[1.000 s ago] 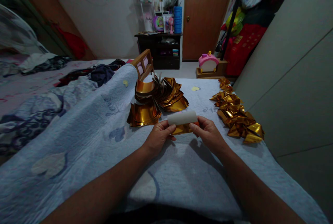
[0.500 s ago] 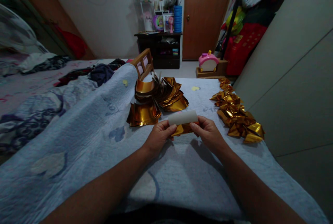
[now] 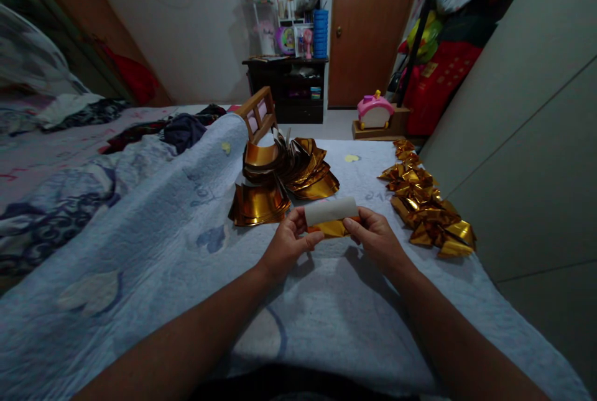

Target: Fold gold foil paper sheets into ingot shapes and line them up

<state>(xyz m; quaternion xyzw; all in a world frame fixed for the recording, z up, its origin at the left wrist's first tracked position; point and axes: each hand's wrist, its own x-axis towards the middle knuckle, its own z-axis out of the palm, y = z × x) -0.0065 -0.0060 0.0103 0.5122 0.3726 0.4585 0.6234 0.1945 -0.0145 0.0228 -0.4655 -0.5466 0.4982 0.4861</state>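
Observation:
Between my two hands is a sheet of gold foil paper (image 3: pixel 330 210), its white back showing along the top and a folded gold strip below. My left hand (image 3: pixel 293 238) grips its left end, thumb low at the front and fingers behind. At the right end my right hand (image 3: pixel 370 233) pinches it, thumb pressed on the gold strip. Beyond my hands lie fanned stacks of flat gold foil sheets (image 3: pixel 261 202), curling at the edges. To the right runs a row of folded gold foil pieces (image 3: pixel 422 202).
A pale blue quilt (image 3: pixel 326 320) covers the bed under everything. A wooden frame (image 3: pixel 257 114) stands behind the stacks. Rumpled clothes (image 3: pixel 184 132) lie at the left. A white cabinet side (image 3: pixel 536 158) rises close at the right; a pink toy (image 3: pixel 375 110) sits beyond the bed.
My left thumb has slid down off the gold strip toward its lower edge, so more of the gold shows. The sheet and both hands have shifted very slightly right.

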